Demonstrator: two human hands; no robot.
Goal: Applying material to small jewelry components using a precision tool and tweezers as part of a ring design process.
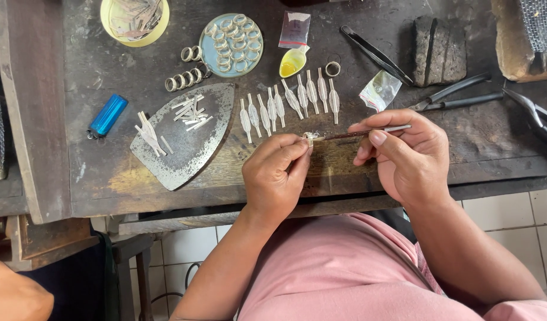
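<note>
Left hand (276, 173) — fingers curled, thumb and forefinger pinched on a small silver piece (310, 138), held just above the front edge of the workbench (345, 172)

Right hand (407, 154) — fingers closed round a thin dark-tipped brush (359, 133), gripped like a pen; its tip touches the small silver piece between the two hands

Row of flat leaf-shaped silver blanks (288, 104) — laid side by side on the bench just beyond the hands, each with a narrow stem at either end

Old iron soleplate (184, 142) — pointed, worn grey, lying flat to the left of the row; it bears loose silver strips (190, 112) and a few more blanks

Silver rings (184, 78) — a short line of them on the bench above the soleplate, two more just beyond

Round blue dish (231, 44) — holds many further rings

Yellow bowl (135, 21) — at the far edge, filled with metal scraps

Yellow spoon-shaped scoop (292, 62) — near the blue dish, beside a small plastic bag (295, 28); a second crumpled bag (379, 90) lies near the right hand

Blue lighter (108, 115) — left of the soleplate

Black tweezers (374, 54), pliers (454, 95) and a dark charred block (438, 41) — far right part of the bench, well apart from the hands
</note>
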